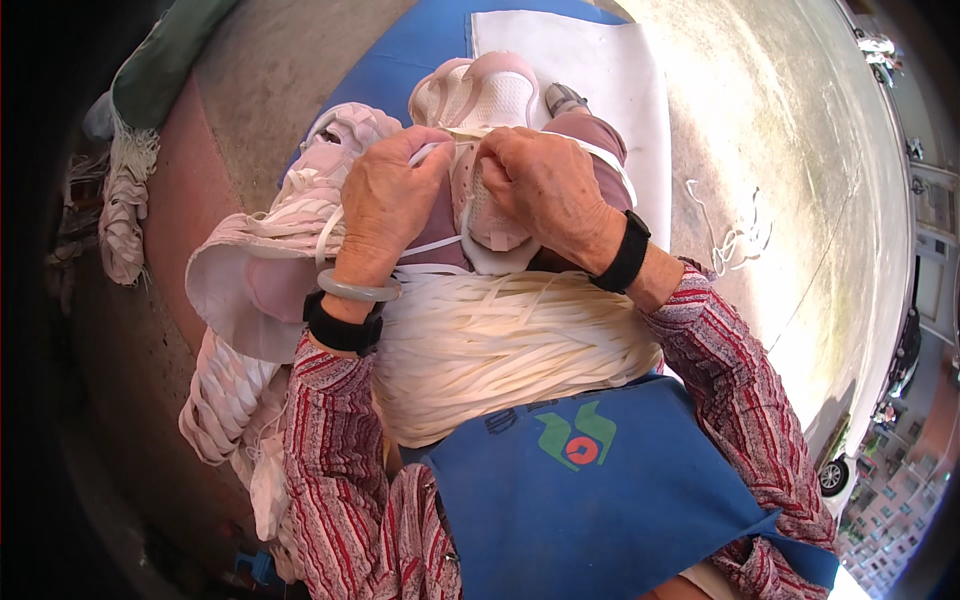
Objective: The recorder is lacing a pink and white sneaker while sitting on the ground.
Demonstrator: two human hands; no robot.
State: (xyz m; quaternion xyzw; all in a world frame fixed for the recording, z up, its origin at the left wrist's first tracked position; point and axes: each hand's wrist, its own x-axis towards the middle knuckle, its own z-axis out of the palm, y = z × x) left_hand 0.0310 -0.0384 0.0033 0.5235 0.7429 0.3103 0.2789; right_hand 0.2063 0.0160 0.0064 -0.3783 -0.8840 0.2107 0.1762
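A pale pink and white shoe upper [485, 215] lies over my lap, between my two hands. My left hand [390, 195] is closed in a pinch on a flat white shoelace [330, 235] at the left edge of the upper. On the opposite edge, my right hand [550, 185] has its fingers curled and pressed together around lace; its fingertips are partly hidden. Slack lace loops past both wrists. Nearer to me, a thick bundle of cream shoelaces [510, 335] rests across my lap above a blue apron [610, 500].
Another pink-white upper [490, 90] sits just beyond my hands. To the left hangs a stack of laced uppers [270, 225]. A white sheet [600, 65] covers part of a blue surface [400, 60]. Loose laces [735, 240] lie on the concrete floor [780, 130] at right.
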